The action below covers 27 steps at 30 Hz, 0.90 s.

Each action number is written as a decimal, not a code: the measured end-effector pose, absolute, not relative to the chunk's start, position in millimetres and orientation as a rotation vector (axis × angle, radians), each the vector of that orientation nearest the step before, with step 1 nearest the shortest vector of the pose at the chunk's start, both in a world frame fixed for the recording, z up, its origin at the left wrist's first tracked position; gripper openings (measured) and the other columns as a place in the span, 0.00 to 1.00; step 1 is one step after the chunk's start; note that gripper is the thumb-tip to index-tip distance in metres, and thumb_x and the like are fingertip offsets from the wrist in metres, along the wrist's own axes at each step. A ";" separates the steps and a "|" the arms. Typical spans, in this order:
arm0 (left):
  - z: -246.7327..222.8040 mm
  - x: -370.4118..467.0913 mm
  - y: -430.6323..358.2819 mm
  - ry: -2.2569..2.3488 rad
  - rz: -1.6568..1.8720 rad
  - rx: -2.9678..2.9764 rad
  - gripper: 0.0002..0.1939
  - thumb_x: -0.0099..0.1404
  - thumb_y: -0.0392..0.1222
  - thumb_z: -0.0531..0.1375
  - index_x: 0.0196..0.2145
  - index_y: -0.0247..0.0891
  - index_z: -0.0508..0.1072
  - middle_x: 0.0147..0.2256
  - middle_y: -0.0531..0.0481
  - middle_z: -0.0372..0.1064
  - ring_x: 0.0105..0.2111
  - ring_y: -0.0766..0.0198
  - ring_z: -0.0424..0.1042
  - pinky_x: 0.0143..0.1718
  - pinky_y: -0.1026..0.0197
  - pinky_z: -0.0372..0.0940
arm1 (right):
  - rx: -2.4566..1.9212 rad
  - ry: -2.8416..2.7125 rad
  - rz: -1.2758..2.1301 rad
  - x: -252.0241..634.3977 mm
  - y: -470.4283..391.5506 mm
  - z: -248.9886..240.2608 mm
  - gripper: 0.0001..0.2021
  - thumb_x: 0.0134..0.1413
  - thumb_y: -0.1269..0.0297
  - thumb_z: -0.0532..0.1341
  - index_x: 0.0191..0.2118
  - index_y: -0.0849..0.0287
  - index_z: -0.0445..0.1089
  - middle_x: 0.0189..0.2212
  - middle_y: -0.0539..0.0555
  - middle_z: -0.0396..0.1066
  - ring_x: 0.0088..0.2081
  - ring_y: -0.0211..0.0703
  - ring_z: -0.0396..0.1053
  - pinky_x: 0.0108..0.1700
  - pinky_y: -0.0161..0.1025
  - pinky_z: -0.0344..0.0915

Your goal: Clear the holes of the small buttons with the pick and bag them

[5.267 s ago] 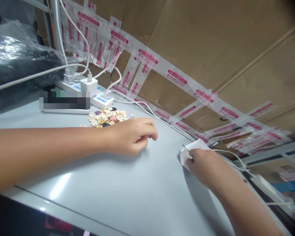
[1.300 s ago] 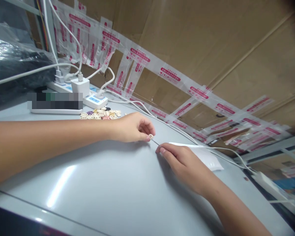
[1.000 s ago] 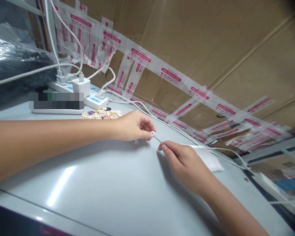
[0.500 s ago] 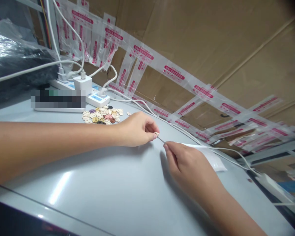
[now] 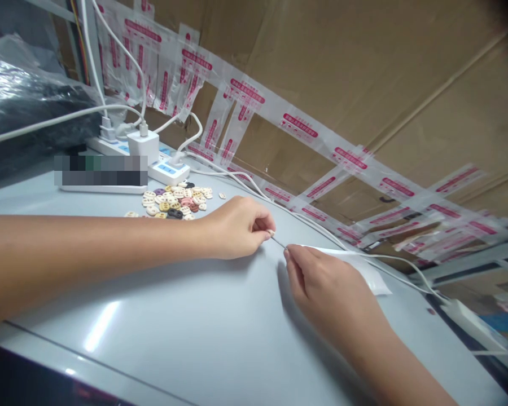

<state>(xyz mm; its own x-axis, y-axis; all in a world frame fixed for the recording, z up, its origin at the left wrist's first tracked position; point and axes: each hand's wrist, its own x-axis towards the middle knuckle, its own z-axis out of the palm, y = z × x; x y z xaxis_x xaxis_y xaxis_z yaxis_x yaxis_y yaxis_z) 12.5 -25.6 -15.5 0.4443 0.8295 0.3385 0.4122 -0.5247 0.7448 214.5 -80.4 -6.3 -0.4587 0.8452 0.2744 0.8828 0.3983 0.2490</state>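
My left hand (image 5: 241, 228) is closed, pinching a small cream button-like piece (image 5: 271, 233) between thumb and forefinger. My right hand (image 5: 322, 276) is closed on a thin dark rod (image 5: 279, 243), like a needle or wire. The rod's far end meets the cream piece; whether it passes through a hole is too small to tell. Behind my left forearm lies a heap of flat button-like pieces (image 5: 178, 197) with holes, in cream, yellow, pink, brown, purple and black. A single loose cream piece (image 5: 222, 195) sits just beyond my left hand.
A white power strip (image 5: 169, 172) with a plugged-in charger (image 5: 143, 146) stands at the back left. White cables (image 5: 245, 183) run along the taped cardboard wall (image 5: 305, 175). A white packet (image 5: 375, 279) lies behind my right hand. Black plastic wrapping (image 5: 34, 101) is at the far left.
My left hand and forearm have shifted slightly downward, uncovering a bit more of the heap. Both hands keep their grips on the cream piece and the rod.
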 end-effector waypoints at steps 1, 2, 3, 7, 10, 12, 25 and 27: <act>-15.0 12.3 -26.0 1.042 0.948 2.143 0.09 0.59 0.36 0.60 0.35 0.37 0.79 0.32 0.51 0.78 0.30 0.63 0.74 0.32 0.62 0.64 | -1.572 -2.542 -0.584 214.3 -80.6 -6.4 0.12 0.63 0.66 0.49 0.27 0.57 0.61 0.22 0.51 0.65 0.20 0.38 0.55 0.25 0.39 0.40; -14.5 12.1 -26.2 1.048 0.948 2.153 0.09 0.59 0.36 0.59 0.35 0.37 0.79 0.31 0.51 0.78 0.30 0.63 0.74 0.31 0.62 0.64 | -1.574 -2.541 -0.619 214.0 -80.7 -6.6 0.12 0.62 0.66 0.49 0.27 0.57 0.61 0.21 0.51 0.64 0.19 0.38 0.54 0.25 0.39 0.39; -14.1 11.8 -26.3 1.053 0.949 2.155 0.09 0.59 0.36 0.59 0.35 0.37 0.79 0.30 0.51 0.78 0.29 0.63 0.74 0.31 0.62 0.63 | -1.581 -2.535 -0.653 213.7 -80.8 -6.7 0.12 0.62 0.66 0.50 0.26 0.57 0.60 0.21 0.51 0.63 0.18 0.38 0.53 0.25 0.39 0.38; -14.0 11.8 -26.2 1.060 0.948 2.109 0.08 0.59 0.37 0.60 0.34 0.37 0.79 0.29 0.51 0.78 0.28 0.64 0.73 0.30 0.62 0.63 | -1.564 -2.534 -0.709 213.1 -81.1 -7.2 0.12 0.62 0.66 0.50 0.26 0.57 0.60 0.20 0.50 0.63 0.18 0.37 0.52 0.24 0.39 0.38; -15.6 13.3 -26.0 1.073 0.981 2.010 0.07 0.60 0.40 0.61 0.34 0.37 0.79 0.31 0.51 0.78 0.29 0.64 0.74 0.30 0.62 0.64 | -1.561 -2.537 -0.732 213.4 -81.6 -8.0 0.12 0.62 0.66 0.50 0.27 0.57 0.61 0.21 0.50 0.63 0.18 0.36 0.53 0.23 0.38 0.39; -16.9 14.7 -26.2 1.071 1.007 1.967 0.07 0.60 0.41 0.62 0.33 0.37 0.78 0.31 0.50 0.78 0.30 0.64 0.74 0.31 0.62 0.65 | -1.575 -2.532 -0.773 213.1 -82.2 -9.1 0.12 0.62 0.67 0.51 0.27 0.58 0.60 0.20 0.50 0.63 0.17 0.36 0.53 0.23 0.38 0.38; -20.3 16.6 -23.9 1.032 1.007 1.804 0.06 0.58 0.42 0.63 0.34 0.38 0.76 0.31 0.50 0.78 0.33 0.62 0.77 0.33 0.62 0.69 | -1.471 -2.459 -1.105 207.9 -84.2 -14.2 0.10 0.58 0.73 0.52 0.25 0.59 0.60 0.18 0.48 0.55 0.16 0.35 0.48 0.22 0.37 0.34; -21.2 16.3 -22.4 1.014 1.007 1.792 0.07 0.59 0.42 0.63 0.35 0.38 0.76 0.31 0.49 0.78 0.33 0.62 0.77 0.34 0.61 0.70 | -1.488 -2.456 -1.068 208.1 -84.5 -12.7 0.11 0.59 0.72 0.51 0.26 0.59 0.61 0.19 0.49 0.57 0.16 0.36 0.49 0.22 0.37 0.34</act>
